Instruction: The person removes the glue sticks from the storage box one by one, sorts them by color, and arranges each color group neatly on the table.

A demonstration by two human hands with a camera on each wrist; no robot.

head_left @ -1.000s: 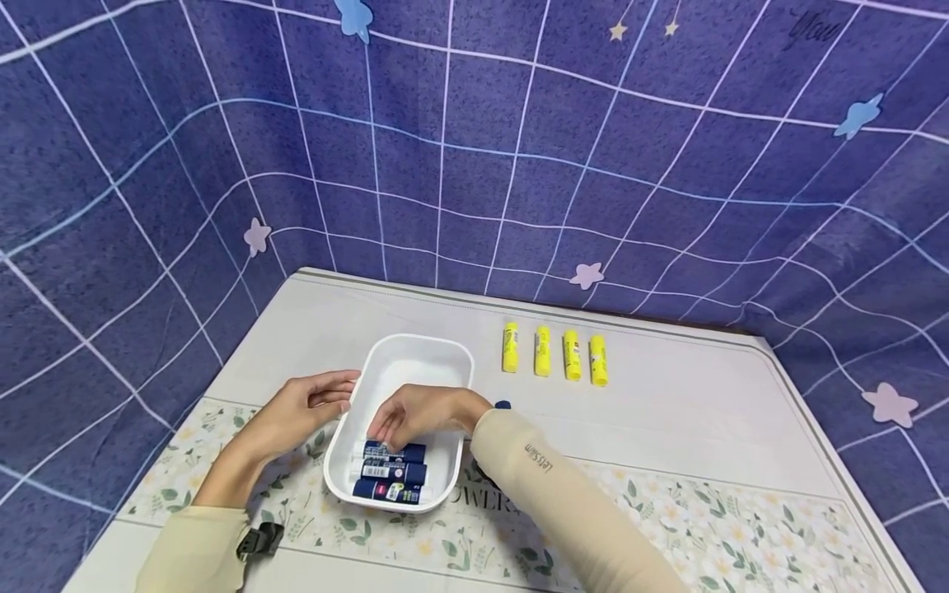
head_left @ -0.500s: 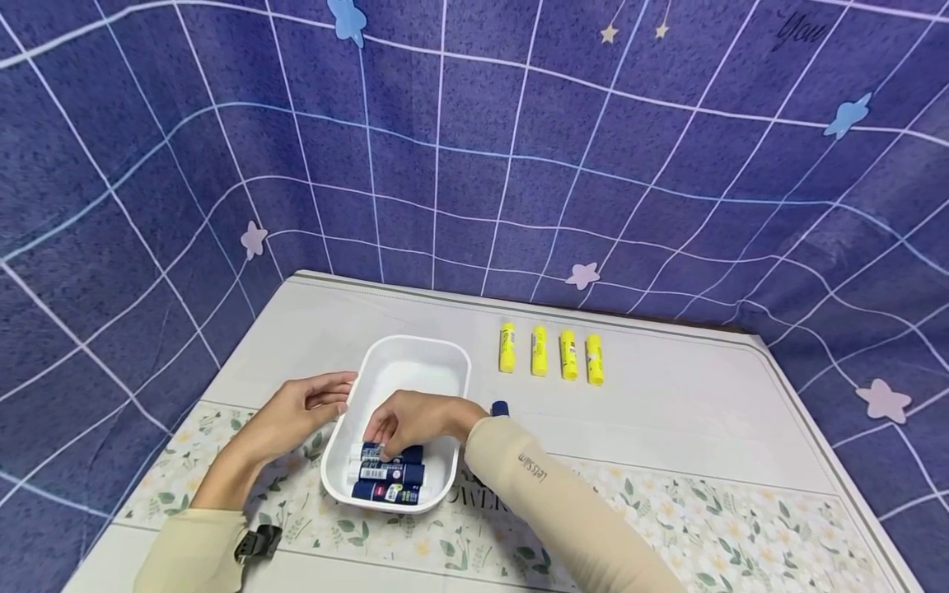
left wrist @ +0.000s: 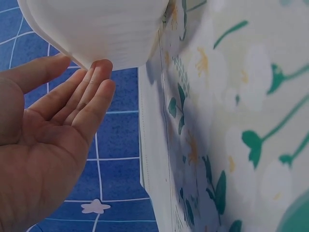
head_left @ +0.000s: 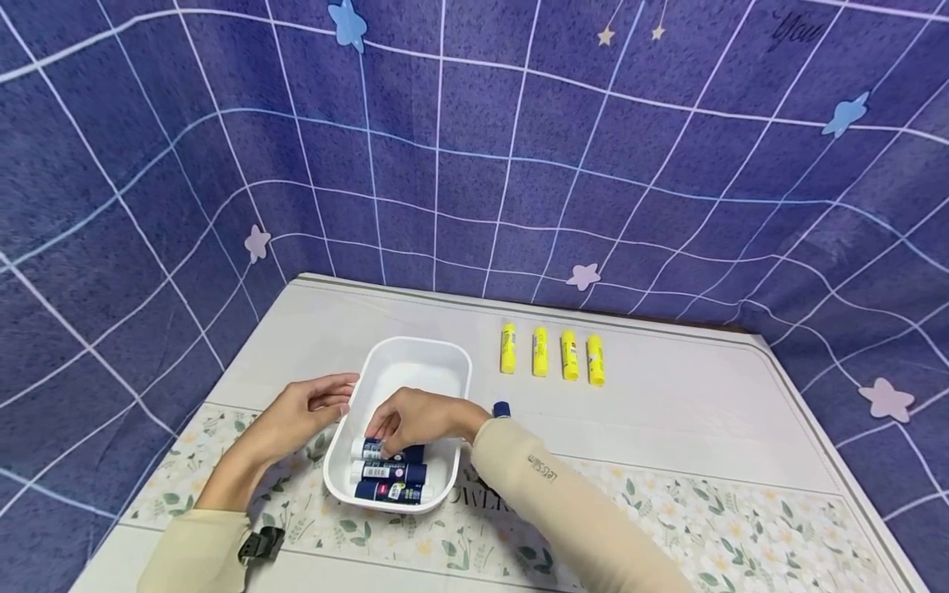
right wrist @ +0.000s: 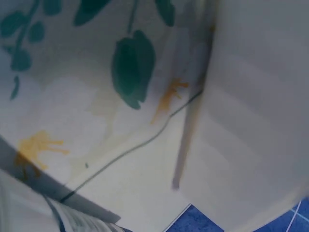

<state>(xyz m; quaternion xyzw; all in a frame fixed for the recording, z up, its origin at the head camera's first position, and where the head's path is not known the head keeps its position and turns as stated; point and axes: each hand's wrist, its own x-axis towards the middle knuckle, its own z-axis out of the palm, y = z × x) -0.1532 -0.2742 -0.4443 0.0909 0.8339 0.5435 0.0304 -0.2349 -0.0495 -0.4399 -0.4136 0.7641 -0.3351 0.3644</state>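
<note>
A white plastic tray (head_left: 415,362) stands on the table, with navy glue sticks lying side by side across its near end. My right hand (head_left: 415,416) reaches into the tray and pinches the farthest of these, a navy glue stick with a white cap (head_left: 412,454). Nearer me lie a second glue stick (head_left: 396,472) and a third glue stick (head_left: 385,491). My left hand (head_left: 300,416) is at the tray's left rim, its fingers extended. The left wrist view has those fingertips (left wrist: 102,65) against the tray's outer wall. In the right wrist view the tray wall (right wrist: 256,121) shows, but the hand is hidden.
Several yellow glue sticks (head_left: 540,352) lie in a row behind and right of the tray. A navy cylinder end (head_left: 502,409) pokes out beside my right sleeve, the rest covered. A floral band (head_left: 667,511) crosses the white tabletop; a purple grid-patterned curtain (head_left: 474,165) hangs behind.
My right hand stays at the farthest navy glue stick, its fingers shifting only slightly. The left hand keeps its place at the rim. The head view has drifted a little.
</note>
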